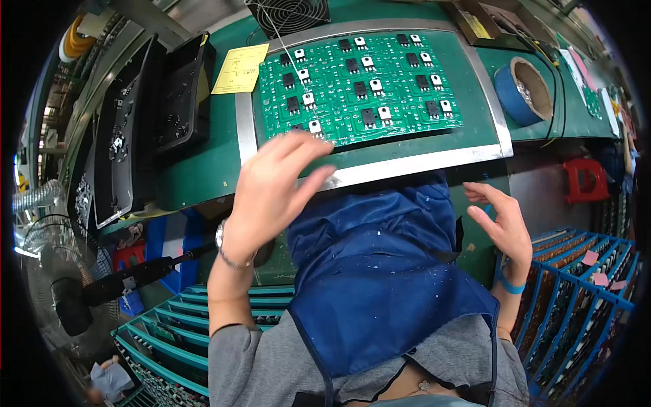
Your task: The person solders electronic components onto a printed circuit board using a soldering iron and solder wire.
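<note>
A green circuit board panel (339, 86) lies on the bench within a silvery metal frame (420, 161). Several black three-legged components stand on it in pairs, some with pale metal faces turned up. My left hand (274, 180) hovers at the panel's near left corner, fingers bent beside a silver-faced component (314, 128). Its thumb stands apart from the fingers, and nothing shows between them; whether the fingertips touch the panel I cannot tell. To the right of my lap, off the bench edge, my right hand (500, 218) is raised, empty, thumb and fingers spread.
Black bins (180, 102) of loose components stand at the left, near a yellow paper slip (241, 68). A small black fan (290, 15) sits behind the panel. At the right are a blue roll (513, 95) and dark cables. Slotted board racks (583, 292) flank me below.
</note>
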A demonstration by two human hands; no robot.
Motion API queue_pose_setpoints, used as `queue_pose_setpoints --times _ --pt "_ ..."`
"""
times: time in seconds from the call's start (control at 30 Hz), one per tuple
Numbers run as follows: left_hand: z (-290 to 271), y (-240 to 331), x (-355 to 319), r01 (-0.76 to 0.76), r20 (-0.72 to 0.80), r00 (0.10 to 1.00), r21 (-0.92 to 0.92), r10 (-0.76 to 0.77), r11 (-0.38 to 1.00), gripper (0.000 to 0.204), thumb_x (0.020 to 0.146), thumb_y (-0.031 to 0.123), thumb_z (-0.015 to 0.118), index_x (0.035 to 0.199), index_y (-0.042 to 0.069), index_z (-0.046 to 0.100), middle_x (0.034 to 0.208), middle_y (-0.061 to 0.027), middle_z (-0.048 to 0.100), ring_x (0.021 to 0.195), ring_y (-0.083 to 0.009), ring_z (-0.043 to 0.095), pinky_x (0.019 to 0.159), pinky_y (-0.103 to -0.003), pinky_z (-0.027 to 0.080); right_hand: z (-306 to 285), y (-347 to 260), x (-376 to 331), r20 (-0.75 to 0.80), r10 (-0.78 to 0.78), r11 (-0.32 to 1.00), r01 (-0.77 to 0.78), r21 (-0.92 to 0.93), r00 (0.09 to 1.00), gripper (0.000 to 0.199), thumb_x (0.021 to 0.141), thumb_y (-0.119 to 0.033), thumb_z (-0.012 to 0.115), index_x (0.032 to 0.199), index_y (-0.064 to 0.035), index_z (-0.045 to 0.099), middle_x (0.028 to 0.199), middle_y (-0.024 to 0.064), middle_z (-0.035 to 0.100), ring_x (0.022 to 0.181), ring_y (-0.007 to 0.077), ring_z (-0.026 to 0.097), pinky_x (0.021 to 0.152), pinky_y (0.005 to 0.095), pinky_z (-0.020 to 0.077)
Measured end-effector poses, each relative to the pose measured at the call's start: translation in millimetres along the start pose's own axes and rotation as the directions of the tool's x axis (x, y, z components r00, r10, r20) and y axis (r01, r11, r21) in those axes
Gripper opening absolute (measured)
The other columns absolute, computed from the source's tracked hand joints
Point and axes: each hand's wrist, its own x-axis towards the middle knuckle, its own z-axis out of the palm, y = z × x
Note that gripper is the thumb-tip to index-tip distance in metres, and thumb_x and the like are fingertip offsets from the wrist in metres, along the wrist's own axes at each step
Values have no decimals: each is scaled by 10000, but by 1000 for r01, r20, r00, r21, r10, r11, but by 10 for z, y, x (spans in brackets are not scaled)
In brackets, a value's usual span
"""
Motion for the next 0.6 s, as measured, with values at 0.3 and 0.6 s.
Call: queue_pose_setpoints --times 0.3,0.6 --pt "76 78 385 -286 78 957 130 278 949 89 758 35 692 816 30 625 876 -85 605 863 -281 583 819 -354 453 -431 -204 101 -136 16 934 33 356 991 284 880 -103 612 1135 23 615 986 125 670 857 177 659 721 280 528" --pt "-163 287 960 -140 191 961 -285 200 948 102 798 87 720 882 28 715 728 -87 645 646 -178 628 580 -291 485 -1498 651 1310 -113 213 -461 202 864 970 590 960 -127 506 1340 196 191 1291 322 412 1039 294 600 900 311 556"
